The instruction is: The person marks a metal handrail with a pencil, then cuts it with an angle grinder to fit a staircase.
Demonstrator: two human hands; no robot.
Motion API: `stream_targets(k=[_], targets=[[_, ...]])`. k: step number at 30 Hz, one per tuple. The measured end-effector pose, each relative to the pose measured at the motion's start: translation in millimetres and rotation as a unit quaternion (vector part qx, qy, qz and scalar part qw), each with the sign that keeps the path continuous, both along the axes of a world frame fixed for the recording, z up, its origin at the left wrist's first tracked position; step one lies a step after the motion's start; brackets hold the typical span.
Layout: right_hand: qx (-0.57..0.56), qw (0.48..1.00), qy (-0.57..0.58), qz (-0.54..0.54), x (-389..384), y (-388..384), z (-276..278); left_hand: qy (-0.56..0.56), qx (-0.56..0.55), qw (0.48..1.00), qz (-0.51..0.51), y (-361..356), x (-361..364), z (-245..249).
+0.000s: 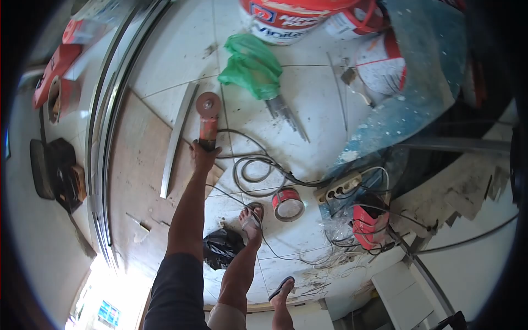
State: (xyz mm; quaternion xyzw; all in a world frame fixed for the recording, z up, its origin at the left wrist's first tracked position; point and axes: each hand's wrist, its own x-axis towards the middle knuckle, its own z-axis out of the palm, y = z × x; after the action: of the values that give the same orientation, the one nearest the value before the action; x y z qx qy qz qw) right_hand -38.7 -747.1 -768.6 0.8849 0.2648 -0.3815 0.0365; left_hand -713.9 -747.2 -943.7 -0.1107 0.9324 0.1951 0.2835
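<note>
My left hand (pixel 204 156) is wrapped around the dark rear grip of an angle grinder (pixel 208 129). The grinder has a red-orange body and points away from me, its round brown disc (pixel 208 104) at the far end. Just left of it, a length of metal channel (pixel 180 140) lies slanted, partly across a brown board (pixel 137 146). A black cable (pixel 254 165) runs in loops on the floor to the right of the grinder. My right hand is out of view.
Ahead are a green plastic bag (pixel 253 66) by thin metal strips (pixel 286 115), and a large paint bucket (pixel 283 25). To the right are a red can (pixel 288 204), a power strip (pixel 342 188) and a red box (pixel 369 225). A black bag (pixel 223 247) lies by my foot; long metal rails (pixel 102 165) stretch along the left.
</note>
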Motion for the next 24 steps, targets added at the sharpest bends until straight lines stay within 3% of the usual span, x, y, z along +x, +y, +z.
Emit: stream_targets(k=[4,8,9,12,13,14,15,17,18,21,24], targets=[[-0.006,0.999,0.046,0.009,-21.0,5.7,6.4,0.074,-0.009,0.997,-0.030,-6.2,42.2,22.9],[-0.010,0.994,0.109,0.027,-65.0,39.2,39.4,0.019,0.119,0.989,-0.087,-11.5,137.4,90.7],[-0.013,0.992,0.123,0.036,-73.6,51.1,57.9,0.045,0.094,0.985,-0.136,-25.6,170.6,73.2],[-0.024,0.983,0.168,0.067,-80.7,78.1,119.3,-0.097,0.100,0.975,-0.175,-3.4,214.2,170.4],[-0.027,0.980,0.182,0.076,-75.4,87.3,142.6,-0.017,0.145,0.965,-0.216,-2.3,235.8,182.8],[-0.029,0.977,0.195,0.084,-66.4,94.6,165.0,-0.034,0.172,0.953,-0.246,3.0,245.9,211.6],[-0.030,0.974,0.208,0.088,-52.3,99.7,186.0,-0.179,0.121,0.950,-0.226,31.1,240.3,287.6],[-0.033,0.967,0.235,0.091,-19.6,112.0,226.7,-0.130,0.103,0.943,-0.288,31.7,274.3,300.6],[-0.032,0.963,0.251,0.088,0.7,116.7,244.9,-0.170,0.140,0.918,-0.331,28.3,279.3,301.2],[-0.037,0.954,0.290,0.063,86.5,118.2,300.1,-0.196,0.122,0.917,-0.326,43.3,302.6,377.2],[-0.047,0.936,0.348,0.007,193.4,115.9,344.6,-0.138,0.094,0.937,-0.308,51.2,337.1,427.9]])
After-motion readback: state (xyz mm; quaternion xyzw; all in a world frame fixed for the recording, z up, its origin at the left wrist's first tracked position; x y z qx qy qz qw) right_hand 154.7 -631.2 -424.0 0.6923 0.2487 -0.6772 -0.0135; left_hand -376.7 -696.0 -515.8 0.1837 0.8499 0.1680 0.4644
